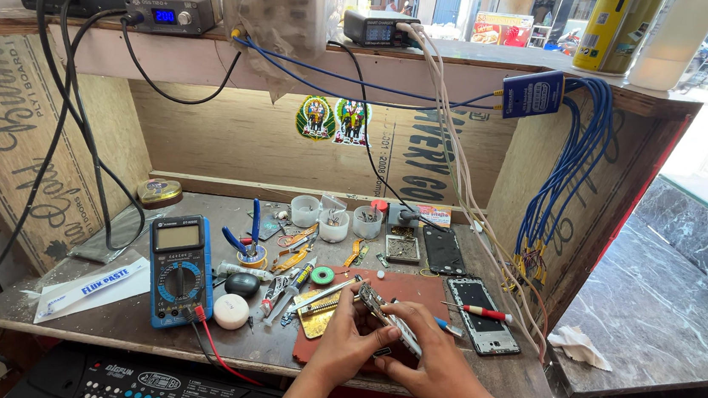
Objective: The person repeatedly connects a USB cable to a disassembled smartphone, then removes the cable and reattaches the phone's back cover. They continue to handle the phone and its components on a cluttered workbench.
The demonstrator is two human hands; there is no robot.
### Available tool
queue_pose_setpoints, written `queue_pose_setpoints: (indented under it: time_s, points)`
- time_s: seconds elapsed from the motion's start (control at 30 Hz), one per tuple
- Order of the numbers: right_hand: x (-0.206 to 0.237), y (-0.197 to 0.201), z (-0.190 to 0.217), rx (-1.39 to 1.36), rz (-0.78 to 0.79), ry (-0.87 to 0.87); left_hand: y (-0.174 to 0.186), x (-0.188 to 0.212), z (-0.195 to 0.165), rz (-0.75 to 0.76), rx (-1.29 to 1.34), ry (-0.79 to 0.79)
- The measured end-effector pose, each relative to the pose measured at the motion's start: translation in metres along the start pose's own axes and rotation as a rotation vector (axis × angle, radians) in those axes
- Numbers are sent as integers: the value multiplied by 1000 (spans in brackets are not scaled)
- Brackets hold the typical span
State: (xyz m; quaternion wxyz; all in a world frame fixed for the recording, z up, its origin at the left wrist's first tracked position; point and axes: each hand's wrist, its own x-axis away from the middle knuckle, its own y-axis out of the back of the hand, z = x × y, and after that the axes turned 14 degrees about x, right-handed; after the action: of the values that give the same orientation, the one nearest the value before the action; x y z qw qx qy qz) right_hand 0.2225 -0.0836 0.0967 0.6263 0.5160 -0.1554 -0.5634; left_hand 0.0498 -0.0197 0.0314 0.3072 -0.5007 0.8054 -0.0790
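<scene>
Landmark: red work mat (414,291) at front centre of the wooden bench (105,310). Over the mat's front edge, L hand (347,341) and R hand (432,357) meet on a phone circuit board assy. (386,314), held tilted, far end pointing up-left. L hand: fingers curled, gripping the board's near-left side, thumb on top. R hand: fingers pinched narrow on the board's near-right end; whether a tool sits in that pinch cannot be told. Metal tweezers (324,295) lie on the mat's left edge, just beside the L fingertips. Right of mat: opened phone frame (483,315), face up, w/ a red-handled screwdriver (481,311) lying across it. Behind mat: dark phone panel (443,249) and a small parts tray (402,248); further back, three white plastic cups (334,221) in a row. Left of mat: green tape roll (322,276), white round tin (231,311), black oval object (241,284), blue pliers (250,231). Well left of mat: blue digital multimeter (181,267), red lead (217,349) running off the bench front. White flux paste tube box (94,286) at far left.
</scene>
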Motion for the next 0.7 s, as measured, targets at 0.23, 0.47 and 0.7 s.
queue_pose_setpoints:
  time_s: [0.23,0.47,0.7]
  points:
    - [1,-1,-1,-38,-25,12,-2,0,-4,-20,-35,8]
    - [-3,-5,-5,-49,-54,3,-3,-4,-4,-78,-73,1]
    - [-4,-4,5,173,-272,36,-1,-6,0,-66,-48,12]
